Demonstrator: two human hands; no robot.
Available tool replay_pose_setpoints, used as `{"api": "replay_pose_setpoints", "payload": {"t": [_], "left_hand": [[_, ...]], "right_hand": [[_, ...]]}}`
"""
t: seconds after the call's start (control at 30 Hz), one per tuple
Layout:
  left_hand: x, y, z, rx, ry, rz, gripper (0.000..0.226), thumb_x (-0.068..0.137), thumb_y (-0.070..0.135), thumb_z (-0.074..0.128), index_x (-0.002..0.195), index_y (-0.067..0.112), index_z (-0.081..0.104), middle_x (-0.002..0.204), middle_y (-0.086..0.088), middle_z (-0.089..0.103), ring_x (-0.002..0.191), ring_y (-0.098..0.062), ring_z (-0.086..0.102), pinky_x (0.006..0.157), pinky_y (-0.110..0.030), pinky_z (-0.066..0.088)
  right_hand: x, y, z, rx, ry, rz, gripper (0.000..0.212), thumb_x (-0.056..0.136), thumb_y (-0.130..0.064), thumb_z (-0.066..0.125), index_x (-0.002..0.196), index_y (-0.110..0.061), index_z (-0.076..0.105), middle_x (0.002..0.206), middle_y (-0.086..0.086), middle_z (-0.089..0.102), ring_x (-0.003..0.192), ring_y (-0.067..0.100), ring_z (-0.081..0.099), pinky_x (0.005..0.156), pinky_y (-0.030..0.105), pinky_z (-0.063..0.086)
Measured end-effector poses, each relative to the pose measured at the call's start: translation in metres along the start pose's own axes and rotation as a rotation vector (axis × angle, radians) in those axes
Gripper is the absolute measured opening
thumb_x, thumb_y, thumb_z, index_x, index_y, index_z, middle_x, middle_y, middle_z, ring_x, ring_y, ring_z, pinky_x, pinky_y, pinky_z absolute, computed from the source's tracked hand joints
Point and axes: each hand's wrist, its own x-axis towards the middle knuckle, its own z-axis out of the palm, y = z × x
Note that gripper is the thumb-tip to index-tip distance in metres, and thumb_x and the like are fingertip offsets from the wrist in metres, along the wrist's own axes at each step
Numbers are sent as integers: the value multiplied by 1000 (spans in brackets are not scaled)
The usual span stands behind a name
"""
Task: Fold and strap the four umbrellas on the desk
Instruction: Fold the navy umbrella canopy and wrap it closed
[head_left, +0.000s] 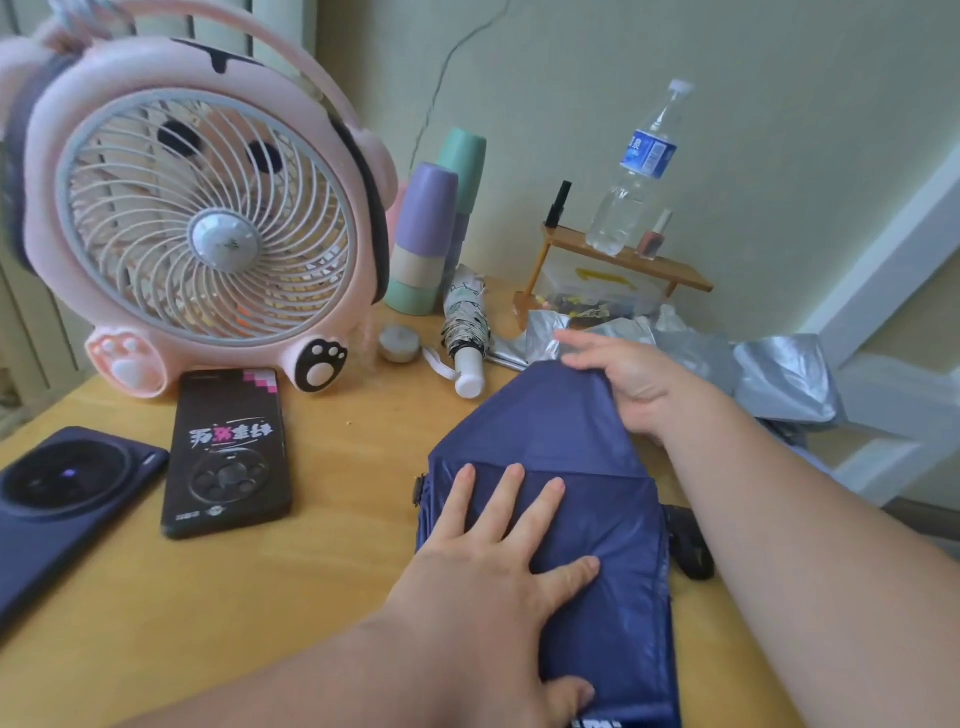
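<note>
left hand (483, 566) lies flat, fingers spread, pinning the navy umbrella (587, 519) at the near right of the desk (322, 597) so its panels stay flat; right hand (631, 382) pinches the far fold to tuck it

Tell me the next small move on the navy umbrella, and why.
Probably fold the flap the right hand pinches over the navy umbrella, since the left hand presses its panels flat and the canopy is not yet rolled or strapped.
</note>
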Motion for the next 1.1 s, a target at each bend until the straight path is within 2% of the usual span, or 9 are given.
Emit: {"api": "replay_pose_setpoints", "payload": {"t": [0.27,0.4,0.5,0.63,0.7,0.77,0.83,0.9,1.1], "left_hand": [[-5,2,-2,-38,-12,-15,83,87,81,36,154,56,-6,159,7,-40,145,-22,-42,116,-56,-27],[-8,4,-5,-40,-11,-14,83,88,81,34,155,56,-7,159,7,-41,144,-22,-43,117,-56,-26],[-11,7,-6,-21,-8,-14,81,90,79,33,156,52,-7,161,4,-38,146,-24,-41,117,-56,-26],[-16,10,-13,33,-2,-12,78,94,72,37,160,42,10,169,-2,-9,155,-26,-17,122,-55,-16],[-21,9,-23,55,95,0,62,94,65,43,148,35,41,159,-3,29,151,-26,17,124,-50,11],[-25,2,-32,-26,344,8,40,92,58,44,109,28,65,115,8,62,115,-19,57,97,-37,47],[-22,-13,-37,-138,554,-26,30,89,49,49,79,24,62,78,9,60,77,-14,59,66,-33,52],[-13,-34,-38,-264,726,-87,16,88,37,60,76,27,60,77,12,56,77,-13,55,68,-32,48],[9,-63,-36,-484,460,-250,11,95,38,65,101,31,71,98,16,64,93,-1,53,87,-20,43]], "right_hand": [[-62,-3,-1,268,111,-339,35,95,5,56,118,-16,72,99,13,73,85,21,72,75,31,58],[-121,12,-2,272,149,-404,31,83,2,65,106,-15,77,102,11,73,100,25,68,92,36,52],[-155,45,6,299,154,-367,34,71,-4,65,103,-11,76,88,15,73,84,25,69,84,39,53],[-171,91,13,340,136,-313,33,70,-2,66,100,-11,78,103,22,75,86,30,74,74,39,61],[-174,103,18,399,131,-339,39,67,-5,71,105,-8,76,104,23,75,92,32,74,75,36,62],[-172,113,22,417,188,-380,34,73,3,68,105,-6,74,95,19,76,85,26,74,70,28,60],[-168,123,25,346,300,-411,42,86,20,54,94,-14,78,80,14,71,75,26,64,66,25,51],[-165,130,29,298,356,-419,55,89,24,47,86,-22,78,73,13,63,76,29,50,67,29,40],[-168,122,31,304,334,-479,46,85,19,58,87,-23,75,69,30,50,65,34,40,54,28,26]]}}
